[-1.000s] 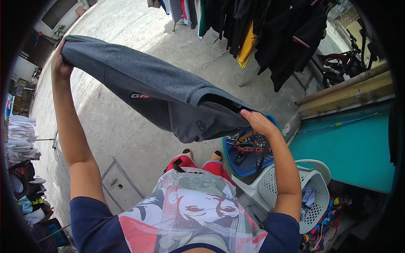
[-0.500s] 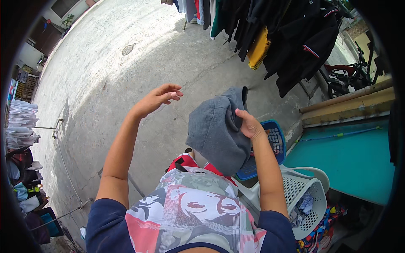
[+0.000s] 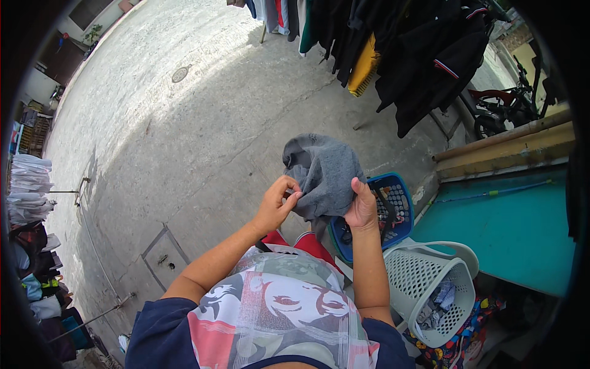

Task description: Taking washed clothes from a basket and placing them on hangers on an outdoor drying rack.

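A bunched grey garment hangs in front of my body, off the ground; its kind is hard to tell through the folds. My left hand pinches its near left edge, fingertips and thumb together. Gripping the right side is my right hand, thumb upright on the outside and the other fingers mostly hidden behind the cloth. Just below and right of the garment stands a blue plastic basket holding hangers or similar dark items that I cannot make out fully.
A pale perforated laundry basket with crumpled clothes leans at lower right, beside a teal board. Dark clothes hang at upper right, near a motorbike. White garments hang on the left by metal rails.
My left hand has come down and right from the air onto the garment. The garment has been turned and gathered up, and my right hand has moved slightly lower.
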Demonstrator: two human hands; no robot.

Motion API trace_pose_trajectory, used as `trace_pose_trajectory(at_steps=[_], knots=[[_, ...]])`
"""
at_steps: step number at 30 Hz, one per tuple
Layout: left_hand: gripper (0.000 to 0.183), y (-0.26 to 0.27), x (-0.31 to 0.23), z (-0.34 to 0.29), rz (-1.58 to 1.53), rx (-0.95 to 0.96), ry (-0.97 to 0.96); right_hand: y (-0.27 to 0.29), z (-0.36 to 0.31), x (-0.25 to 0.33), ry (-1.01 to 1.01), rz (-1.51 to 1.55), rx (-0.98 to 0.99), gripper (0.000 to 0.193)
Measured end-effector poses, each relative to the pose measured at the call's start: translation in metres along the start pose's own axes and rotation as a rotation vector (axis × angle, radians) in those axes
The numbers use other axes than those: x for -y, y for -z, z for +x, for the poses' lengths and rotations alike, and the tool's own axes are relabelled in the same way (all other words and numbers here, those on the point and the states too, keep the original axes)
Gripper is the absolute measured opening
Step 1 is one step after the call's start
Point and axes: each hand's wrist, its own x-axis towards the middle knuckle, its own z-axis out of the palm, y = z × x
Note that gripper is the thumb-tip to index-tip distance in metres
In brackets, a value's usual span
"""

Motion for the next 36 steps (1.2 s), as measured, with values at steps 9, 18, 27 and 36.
trace_pose_trajectory(at_steps=[9,18,27,36], knots=[[0.019,0.008,-0.002,0.018,0.370,0.397,0.074,-0.009,0.007,-0.020,0.009,0.199,0.013,0.055],[0.020,0.050,0.013,0.043,0.192,-0.017,0.141,0.018,-0.003,0.017,-0.033,-0.116,-0.221,0.057],[0.013,0.084,-0.027,0.049,-0.326,0.058,0.316,0.064,-0.015,0.005,-0.140,-0.165,-0.053,0.046],[0.022,0.056,-0.029,0.063,0.185,-0.068,-0.200,-0.009,0.039,-0.031,-0.695,-1.258,0.051,0.041]])
